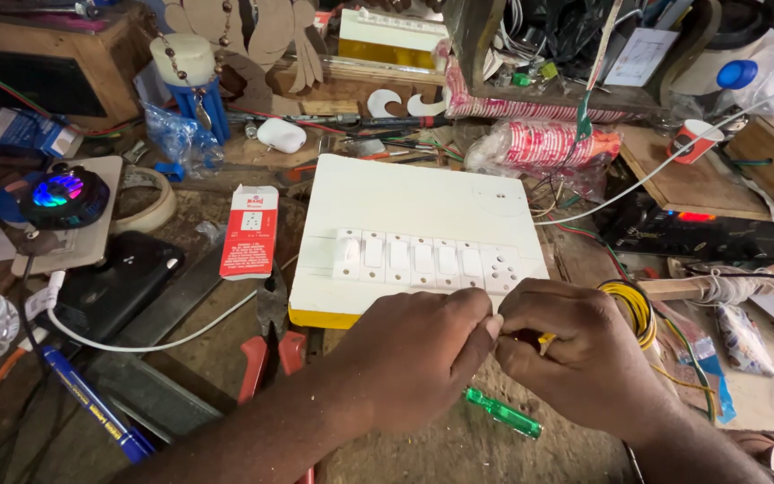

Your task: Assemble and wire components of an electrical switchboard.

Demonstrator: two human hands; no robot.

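Both our hands meet at the near edge of the white switch board (414,235): left hand (414,354) pinched shut, right hand (584,354) curled around a yellow wire (544,340). We judge the thin wire could slip or snap if we tug hard.

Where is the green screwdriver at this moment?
In the head view, the green screwdriver lies on the workbench just below the left hand and right hand, nearer than the white switch board.
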